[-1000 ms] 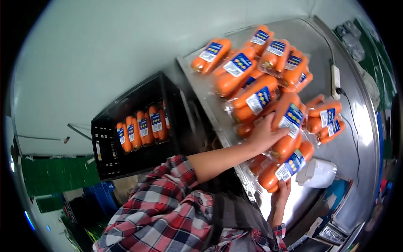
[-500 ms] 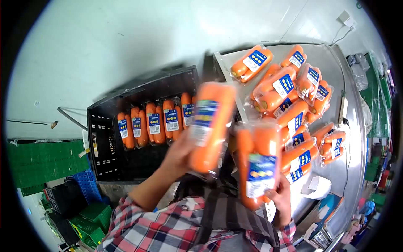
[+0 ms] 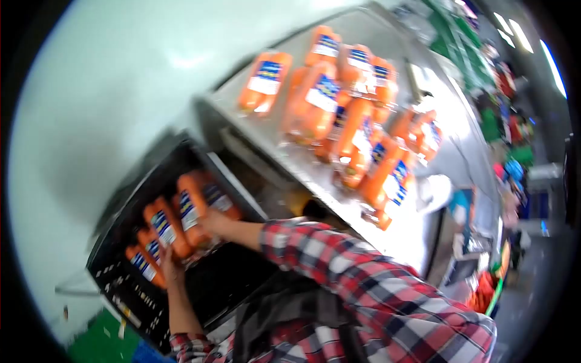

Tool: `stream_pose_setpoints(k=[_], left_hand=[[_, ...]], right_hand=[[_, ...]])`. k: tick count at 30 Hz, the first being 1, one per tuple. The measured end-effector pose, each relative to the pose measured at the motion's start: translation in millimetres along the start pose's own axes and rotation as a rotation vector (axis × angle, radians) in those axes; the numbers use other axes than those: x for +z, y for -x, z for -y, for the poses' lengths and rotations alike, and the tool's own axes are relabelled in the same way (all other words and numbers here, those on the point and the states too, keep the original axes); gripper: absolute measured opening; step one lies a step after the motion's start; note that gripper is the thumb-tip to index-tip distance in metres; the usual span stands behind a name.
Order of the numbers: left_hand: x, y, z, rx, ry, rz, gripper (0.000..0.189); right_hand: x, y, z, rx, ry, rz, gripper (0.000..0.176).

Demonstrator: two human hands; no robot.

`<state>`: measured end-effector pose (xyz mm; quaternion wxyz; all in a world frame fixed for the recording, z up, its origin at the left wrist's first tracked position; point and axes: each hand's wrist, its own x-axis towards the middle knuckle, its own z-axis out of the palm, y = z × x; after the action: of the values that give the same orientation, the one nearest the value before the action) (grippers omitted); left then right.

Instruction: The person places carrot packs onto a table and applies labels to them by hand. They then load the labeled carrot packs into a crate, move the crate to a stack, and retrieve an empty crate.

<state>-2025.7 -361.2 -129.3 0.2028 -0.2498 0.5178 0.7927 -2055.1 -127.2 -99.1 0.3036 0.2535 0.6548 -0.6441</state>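
Observation:
A black crate (image 3: 242, 282) at the lower left holds a row of plastic-wrapped carrot packs with blue and white labels. Inside it, my left hand (image 3: 172, 264) is closed on a carrot pack (image 3: 163, 225) at its lower end. Just to the right, my right hand (image 3: 212, 222) grips another carrot pack (image 3: 190, 209). The two held packs lean side by side over the others in the row. Several more wrapped carrot packs (image 3: 319, 100) lie heaped on the metal table (image 3: 242, 118). Motion blurs the labels.
The metal table's corner and near edge stand right of the crate, with a dark gap between. A white object (image 3: 434, 192) and a box (image 3: 461, 221) are at the table's near right. Green material (image 3: 100, 339) lies lower left; a pale wall rises behind.
Both hands have moved left and down into the crate with their carrot packs. The whole view has turned, so the crate now sits lower left and the table appears tilted.

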Motion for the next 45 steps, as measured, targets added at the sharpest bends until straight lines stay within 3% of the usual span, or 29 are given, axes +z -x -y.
stream_pose_setpoints(k=[1,3,4,5,6,7,8,9,10,11,13,14,15,16,17,18,19,21,23,24,27,28,32,36,38,40,43,44,45], left_hand=[[35.6,20.7,-7.8,-0.022,0.032,0.023,0.044],[0.9,1.8,13.0,-0.016,-0.227,0.018,0.054],[5.9,2.2,23.1,0.099,-0.237,-0.031,0.064],[25.1,18.0,12.8,0.039,-0.342,-0.205,0.071],[-11.2,-3.1,30.0,0.126,-0.275,-0.137,0.074],[-17.6,-5.0,20.4,0.156,-0.653,-0.207,0.074],[32.5,27.9,-13.2,0.166,-1.084,-0.330,0.070],[22.3,13.7,-18.3,0.307,-1.171,-0.499,0.063],[11.9,-0.2,-23.5,0.438,-1.257,-0.696,0.056],[1.7,-13.7,-29.1,0.547,-1.323,-0.903,0.051],[152.1,71.1,-63.6,0.560,-0.920,-0.846,0.045],[171.5,78.0,-65.4,0.678,-0.942,-0.624,0.042],[185.2,83.4,-66.3,0.787,-0.957,-0.398,0.039],[205.5,90.1,-66.7,0.890,-0.962,-0.165,0.037],[258.3,110.7,-64.6,0.595,-0.670,-0.058,0.029],[301.8,134.5,-56.5,0.587,-0.742,0.098,0.025],[323.3,137.9,-40.0,0.552,-0.765,0.318,0.023],[368.2,150.5,1.9,0.373,-0.611,0.747,0.021],[404.7,154.5,44.9,0.390,-0.939,0.957,0.034],[425.4,161.1,64.5,0.507,-1.100,0.971,0.044],[476.4,173.8,105.7,0.912,-1.458,0.979,0.081],[490.4,180.6,114.5,0.880,-1.565,0.926,0.083],[511.7,178.3,135.3,0.871,-1.710,0.738,0.088],[514.8,165.7,140.0,0.697,-1.475,0.739,0.087],[511.1,158.6,143.0,0.739,-1.488,0.747,0.087],[510.3,165.6,144.5,0.771,-1.553,0.725,0.078],[506.1,182.2,140.1,1.078,-1.535,0.671,0.067],[511.9,195.7,133.0,1.188,-1.393,0.669,0.050],[513.1,202.3,132.8,1.033,-1.289,0.786,0.045]], right_hand=[[-4.2,8.5,3.1,-0.144,0.069,0.006,0.032],[-13.0,28.9,12.2,-0.435,0.210,-0.012,0.057],[-14.1,49.1,20.9,-0.731,0.131,-0.198,0.056],[-15.0,69.7,29.7,-1.018,0.107,-0.412,0.056],[-39.0,109.3,49.9,-0.879,0.049,-0.125,0.054],[-72.1,148.2,64.4,-0.734,-0.017,0.156,0.053],[-102.1,174.7,68.4,-0.857,0.066,-0.019,0.051],[-133.7,198.5,68.9,-0.973,0.154,-0.192,0.049],[-173.4,220.4,63.5,-1.189,0.351,-0.561,0.040],[-216.3,237.8,35.4,-1.025,0.371,-0.659,0.042],[-295.2,273.2,-20.7,-0.649,0.354,-1.189,0.043],[-338.3,280.2,-66.1,-0.379,0.335,-1.449,0.044],[-370.4,305.5,-92.7,-0.471,0.428,-1.537,0.050],[-390.0,334.4,-104.2,-0.321,0.779,-1.542,0.065],[-420.5,336.0,-164.0,0.008,0.819,-1.597,0.077],[-432.6,347.9,-186.1,0.288,0.852,-1.549,0.085],[-444.3,355.9,-203.7,0.320,0.853,-1.581,0.079],[-475.0,367.3,-227.1,0.370,0.585,-1.368,0.063],[-465.8,372.7,-205.3,0.377,0.775,-1.352,0.052],[-464.7,370.8,-194.9,0.374,0.874,-1.343,0.048],[-498.7,341.8,-172.4,-0.100,0.247,-1.394,0.050],[-525.0,316.0,-179.3,-0.243,0.128,-1.365,0.055],[-558.0,261.6,-150.2,-0.329,-0.250,-1.174,0.054],[-554.7,242.0,-131.3,-0.355,-0.478,-1.103,0.053],[-557.5,241.8,-130.7,-0.328,-0.520,-1.019,0.054],[-557.7,249.9,-139.4,-0.314,-0.232,-0.972,0.058],[-524.9,332.2,-139.7,-0.175,0.431,-1.027,0.069],[-510.9,362.9,-139.6,-0.111,0.616,-1.067,0.075],[-504.7,373.4,-166.3,0.019,1.021,-1.246,0.077]])
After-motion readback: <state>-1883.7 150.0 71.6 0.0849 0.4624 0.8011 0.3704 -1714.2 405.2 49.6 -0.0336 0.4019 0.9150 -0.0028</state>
